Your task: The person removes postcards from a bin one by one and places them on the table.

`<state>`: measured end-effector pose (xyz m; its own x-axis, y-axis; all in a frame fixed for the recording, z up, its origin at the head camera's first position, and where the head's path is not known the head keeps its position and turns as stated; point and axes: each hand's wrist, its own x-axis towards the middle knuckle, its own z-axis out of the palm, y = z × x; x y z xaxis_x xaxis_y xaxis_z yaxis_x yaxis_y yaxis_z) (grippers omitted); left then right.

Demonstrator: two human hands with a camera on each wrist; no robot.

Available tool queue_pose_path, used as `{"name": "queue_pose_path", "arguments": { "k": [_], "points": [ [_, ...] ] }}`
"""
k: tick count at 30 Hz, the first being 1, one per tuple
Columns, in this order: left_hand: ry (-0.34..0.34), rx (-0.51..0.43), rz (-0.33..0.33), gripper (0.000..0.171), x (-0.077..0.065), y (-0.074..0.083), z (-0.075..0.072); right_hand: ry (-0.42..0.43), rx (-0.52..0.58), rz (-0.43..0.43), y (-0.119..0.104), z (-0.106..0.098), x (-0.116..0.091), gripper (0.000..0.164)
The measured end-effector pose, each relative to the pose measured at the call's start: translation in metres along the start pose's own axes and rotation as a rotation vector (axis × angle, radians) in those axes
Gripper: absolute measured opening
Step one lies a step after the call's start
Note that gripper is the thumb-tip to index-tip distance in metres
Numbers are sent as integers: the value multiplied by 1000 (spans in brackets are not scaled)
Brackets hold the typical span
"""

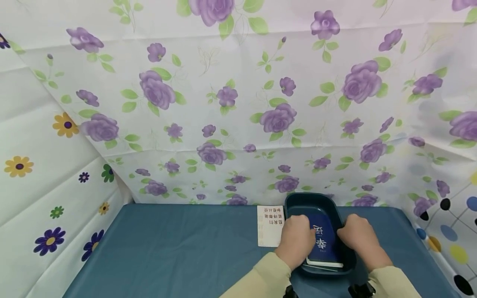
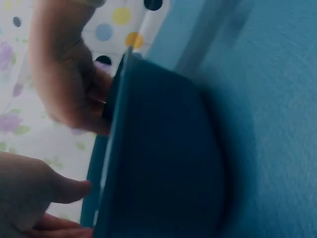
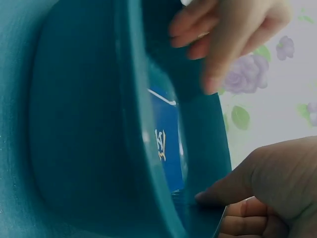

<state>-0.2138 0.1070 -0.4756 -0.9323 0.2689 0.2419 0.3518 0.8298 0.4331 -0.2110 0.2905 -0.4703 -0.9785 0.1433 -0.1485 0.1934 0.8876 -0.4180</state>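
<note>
A dark teal plastic basin [image 1: 314, 199] stands on the table near its back edge, right of centre. In it lies a dark blue book [image 1: 326, 236] with white characters on its cover, atop pale-edged papers or books. My right hand [image 1: 359, 236] grips the basin's right side, thumb inside the rim and fingers curled outside, as the right wrist view shows. Over the left rim hovers my left hand [image 1: 298, 240]; its fingers [image 3: 190, 27] look loosely bent and parted above the inside, slightly blurred. Whether it touches the rim is hard to tell.
Left of the basin, a white card [image 1: 270, 225] with printed characters lies flat, partly behind my left hand. A blue cloth covers the table [image 1: 186, 248]. Flowered sheets [image 1: 238, 103] rise behind and at the left; a dotted sheet [image 1: 451, 231] hangs at the right.
</note>
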Motion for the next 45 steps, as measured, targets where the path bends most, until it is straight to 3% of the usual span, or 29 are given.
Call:
{"name": "queue_pose_path", "arguments": {
  "k": [6,10,17,21,32,45],
  "points": [
    [-94,59,-61,22,4,8,12,-8,41,-8,5,2,5,39],
    [-131,79,-89,27,6,10,16,-7,27,-5,4,3,7,36],
    [-231,209,-136,47,9,18,24,0,35,-1,3,1,10,31],
    [-271,275,-179,49,9,21,31,-3,40,10,3,1,11,30],
    [-251,336,-149,51,7,18,40,17,-64,28,-6,-1,9,19],
    [-191,238,-117,21,4,16,38,36,-82,25,-6,1,10,25]
  ]
}}
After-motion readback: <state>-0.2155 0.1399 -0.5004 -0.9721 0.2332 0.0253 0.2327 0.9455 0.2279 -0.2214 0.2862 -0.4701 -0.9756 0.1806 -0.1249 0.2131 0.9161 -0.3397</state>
